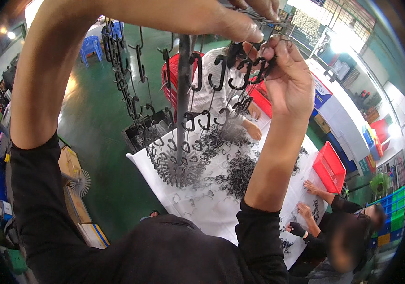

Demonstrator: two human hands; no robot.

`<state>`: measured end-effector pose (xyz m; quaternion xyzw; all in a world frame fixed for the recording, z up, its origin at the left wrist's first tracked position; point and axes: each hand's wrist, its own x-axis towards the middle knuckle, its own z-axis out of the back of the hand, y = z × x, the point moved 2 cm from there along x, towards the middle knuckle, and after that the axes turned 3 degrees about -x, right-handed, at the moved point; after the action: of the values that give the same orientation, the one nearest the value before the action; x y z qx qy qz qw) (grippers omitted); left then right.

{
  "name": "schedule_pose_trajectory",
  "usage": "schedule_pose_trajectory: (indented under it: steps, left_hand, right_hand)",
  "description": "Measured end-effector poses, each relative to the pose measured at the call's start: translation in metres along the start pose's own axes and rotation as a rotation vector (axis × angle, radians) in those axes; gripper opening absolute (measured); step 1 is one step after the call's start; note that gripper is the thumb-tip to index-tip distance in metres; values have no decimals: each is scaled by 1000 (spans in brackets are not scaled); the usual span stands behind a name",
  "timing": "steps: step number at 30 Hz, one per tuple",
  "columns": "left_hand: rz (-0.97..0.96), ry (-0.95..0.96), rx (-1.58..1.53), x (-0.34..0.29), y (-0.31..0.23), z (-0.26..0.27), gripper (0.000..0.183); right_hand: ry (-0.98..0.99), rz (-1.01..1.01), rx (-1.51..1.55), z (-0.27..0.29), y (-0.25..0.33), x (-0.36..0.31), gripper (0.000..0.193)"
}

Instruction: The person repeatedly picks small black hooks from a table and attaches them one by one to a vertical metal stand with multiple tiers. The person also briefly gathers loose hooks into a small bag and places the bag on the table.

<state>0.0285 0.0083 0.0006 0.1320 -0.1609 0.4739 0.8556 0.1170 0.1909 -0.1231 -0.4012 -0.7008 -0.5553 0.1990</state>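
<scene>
Both my arms are raised around a hanging rack with a grey metal pole point(182, 99) and several rings of black S- and C-shaped hooks point(218, 73) on thin wires. My left hand point(230, 21) reaches across the top, its thumb and fingers closing on the wire rim point(271, 22); the upper edge cuts off part of it. Just to its right, my right hand point(288, 71) pinches a dark hook point(269, 65) at the rim, partly hidden by the fingers. Below, a loose pile of black hooks point(240, 175) lies on the white-covered table point(212, 213).
Across the table sits a person in a white top point(214, 80) on a red chair point(170, 78). At the right, other people's hands point(309, 215) work over small hooks. A red tray point(330, 168) stands by the table's right edge; cardboard boxes point(72, 163) are at the left.
</scene>
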Motion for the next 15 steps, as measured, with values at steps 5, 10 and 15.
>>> schedule_pose_trajectory:
  steps: [5, 10, 15]
  left_hand:
    - [195, 142, 126, 7, -2, 1, 43]
    - [165, 59, 122, 2, -3, -5, 44]
    - [152, 8, 106, -4, -1, -11, 47]
  right_hand:
    - [62, 15, 55, -2, 2, -2, 18]
    - [33, 41, 59, 3, -2, -3, 19]
    - [45, 31, 113, 31, 7, -15, 20]
